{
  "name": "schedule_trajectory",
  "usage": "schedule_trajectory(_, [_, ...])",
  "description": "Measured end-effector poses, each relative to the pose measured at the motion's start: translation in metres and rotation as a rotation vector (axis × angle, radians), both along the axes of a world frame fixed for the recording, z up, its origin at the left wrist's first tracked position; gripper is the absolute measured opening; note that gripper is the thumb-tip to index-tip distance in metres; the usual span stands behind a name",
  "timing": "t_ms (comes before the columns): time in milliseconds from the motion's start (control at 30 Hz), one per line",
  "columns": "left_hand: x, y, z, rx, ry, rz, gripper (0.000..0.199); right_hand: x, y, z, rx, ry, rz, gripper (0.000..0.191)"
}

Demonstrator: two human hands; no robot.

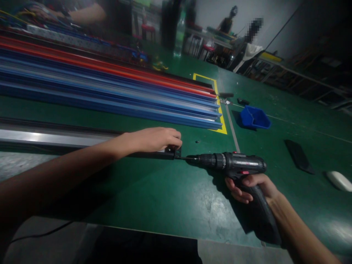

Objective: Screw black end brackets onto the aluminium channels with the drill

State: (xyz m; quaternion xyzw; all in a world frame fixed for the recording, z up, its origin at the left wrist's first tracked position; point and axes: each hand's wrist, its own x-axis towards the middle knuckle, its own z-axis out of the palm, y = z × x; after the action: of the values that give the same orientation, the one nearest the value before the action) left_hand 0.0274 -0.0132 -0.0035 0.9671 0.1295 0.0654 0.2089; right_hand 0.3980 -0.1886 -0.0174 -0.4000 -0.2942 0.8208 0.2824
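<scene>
My right hand (pixel 251 187) grips the handle of a black cordless drill (pixel 233 163), which points left. Its long thin bit (pixel 188 158) reaches the end of a black and silver metal profile (pixel 68 141) lying along the table. Over that same end lies my left hand (pixel 156 140), its fingers curled down around a small black end piece (pixel 176 151). The undersides of those fingers are hidden, so how firmly they hold it is unclear.
Blue profiles (pixel 137 104) and red profiles (pixel 143 75) lie behind on the green table (pixel 154 198). Right of them are a blue bin (pixel 254 118), a flat black object (pixel 299 156) and a white rounded object (pixel 339 180). A clear bottle (pixel 179 36) and another person's arm (pixel 88 14) are farther back.
</scene>
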Motion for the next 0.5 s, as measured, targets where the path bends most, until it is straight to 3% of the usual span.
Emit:
schedule_trajectory(267, [0.000, 0.001, -0.002, 0.006, -0.009, -0.010, 0.025, 0.004, 0.000, -0.008, 0.031, 0.113, 0.011, 0.034])
schedule_trajectory(500, [0.001, -0.001, 0.002, 0.002, 0.004, 0.000, 0.027, -0.005, -0.001, 0.004, -0.009, -0.017, -0.031, 0.021])
